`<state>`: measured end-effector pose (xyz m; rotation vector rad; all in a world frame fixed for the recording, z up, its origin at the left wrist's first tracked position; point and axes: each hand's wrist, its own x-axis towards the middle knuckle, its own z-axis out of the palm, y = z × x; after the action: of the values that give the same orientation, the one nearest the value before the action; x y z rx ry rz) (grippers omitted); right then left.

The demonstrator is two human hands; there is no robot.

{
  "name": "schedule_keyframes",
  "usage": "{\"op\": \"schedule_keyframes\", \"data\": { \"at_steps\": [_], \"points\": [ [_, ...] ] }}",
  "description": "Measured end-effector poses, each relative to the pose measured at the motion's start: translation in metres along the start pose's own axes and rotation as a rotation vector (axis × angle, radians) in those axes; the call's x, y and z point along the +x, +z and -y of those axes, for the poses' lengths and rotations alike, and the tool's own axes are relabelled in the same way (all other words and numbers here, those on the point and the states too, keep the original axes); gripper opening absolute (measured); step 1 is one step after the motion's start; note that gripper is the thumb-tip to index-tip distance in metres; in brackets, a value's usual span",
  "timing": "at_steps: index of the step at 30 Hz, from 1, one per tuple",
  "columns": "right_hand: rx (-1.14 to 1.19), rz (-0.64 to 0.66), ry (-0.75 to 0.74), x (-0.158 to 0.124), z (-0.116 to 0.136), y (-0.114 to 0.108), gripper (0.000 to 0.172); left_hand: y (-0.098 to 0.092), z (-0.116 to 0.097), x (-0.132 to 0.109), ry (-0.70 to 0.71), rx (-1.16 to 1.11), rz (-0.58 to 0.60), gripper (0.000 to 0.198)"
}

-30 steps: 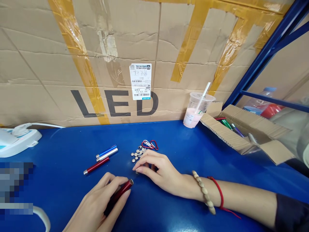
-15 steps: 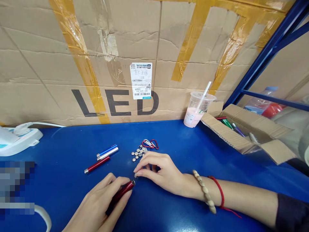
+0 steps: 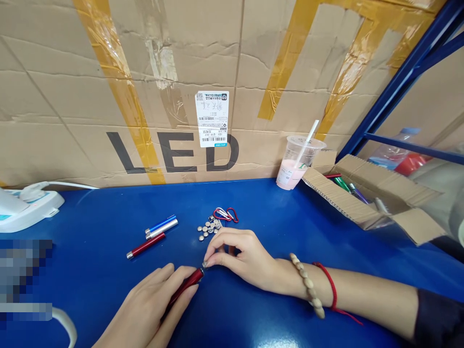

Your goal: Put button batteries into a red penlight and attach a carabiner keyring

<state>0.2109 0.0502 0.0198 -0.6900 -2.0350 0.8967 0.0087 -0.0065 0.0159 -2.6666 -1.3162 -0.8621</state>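
My left hand [image 3: 154, 297] is closed around a red metal penlight tube [image 3: 186, 285], with its end pointing up to the right. My right hand [image 3: 239, 253] pinches a small silver end cap [image 3: 204, 265] between thumb and fingertips. That cap is right at the tube's end; whether it sits inside the rim cannot be made out. Beyond the left hand lie another red tube [image 3: 147, 245], a silver tube [image 3: 162, 228] and a blue tube [image 3: 161, 224]. Several small silver round pieces [image 3: 208, 228] are scattered just past my right fingers, beside small carabiners [image 3: 226, 214].
A large cardboard box [image 3: 174, 87] stands along the back of the blue table [image 3: 108, 208]. At the right are a plastic cup with a straw [image 3: 292, 166] and an open carton [image 3: 337, 203] holding coloured tubes. A white power strip [image 3: 43, 208] sits at the left.
My right hand has moved slightly, bringing the silver cap from just off the tube to its end. The left hand keeps its hold on the red tube, nearly still.
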Motion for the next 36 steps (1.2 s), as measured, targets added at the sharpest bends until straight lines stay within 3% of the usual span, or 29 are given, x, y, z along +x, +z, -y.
{"op": "schedule_keyframes", "data": {
  "at_steps": [6,13,21,30,36],
  "points": [
    [0.091,0.032,0.082,-0.0016,-0.0008,0.0003,0.006,0.0048,0.0054,-0.0040,0.032,0.039,-0.047,0.026],
    [0.137,0.044,0.071,-0.0018,-0.0009,0.0005,0.007,-0.0003,0.0002,-0.0019,-0.048,-0.044,0.074,0.028],
    [0.154,0.039,0.103,-0.0022,0.0003,0.0011,0.006,-0.0027,-0.0013,0.0009,-0.029,-0.040,0.044,0.031],
    [0.129,0.052,0.061,-0.0014,0.0019,0.0004,0.005,0.0019,-0.0003,-0.0077,-0.173,-0.176,0.139,0.023],
    [0.081,0.075,0.028,-0.0025,0.0027,-0.0001,0.011,0.0049,0.0009,-0.0084,-0.175,-0.231,0.164,0.024]
  ]
}}
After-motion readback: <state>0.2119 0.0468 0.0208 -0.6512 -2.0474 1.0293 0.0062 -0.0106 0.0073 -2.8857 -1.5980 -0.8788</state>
